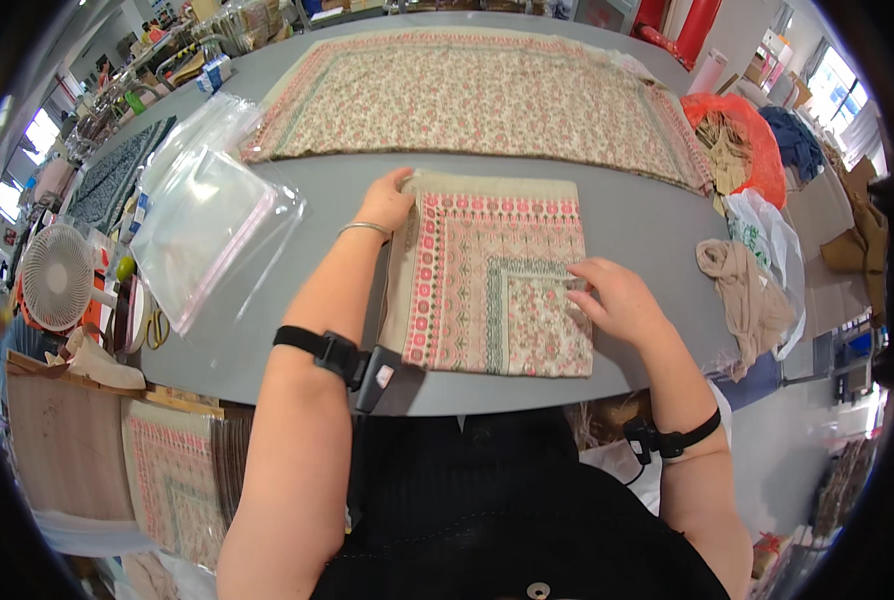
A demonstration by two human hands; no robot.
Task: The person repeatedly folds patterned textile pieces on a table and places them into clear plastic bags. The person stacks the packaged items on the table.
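A folded patterned cloth [492, 277], beige with pink and green borders, lies on the grey table before me. My left hand [388, 201], with a bangle at its wrist, is at the cloth's upper left corner; its thumb and fingers hold the folded edge. Over the cloth's right side is my right hand [613, 298], thumb and index finger near each other at the floral part; whether they pinch the fabric or a thread cannot be told. Beyond them a larger cloth [454, 97] of like pattern is spread out.
Clear plastic bags [207, 217] lie at left, near scissors [157, 328] and a white fan [57, 277]. A red plastic bag [766, 157] and a crumpled beige cloth [747, 300] are at right. Packed folded cloths [177, 472] stand below the table edge at lower left.
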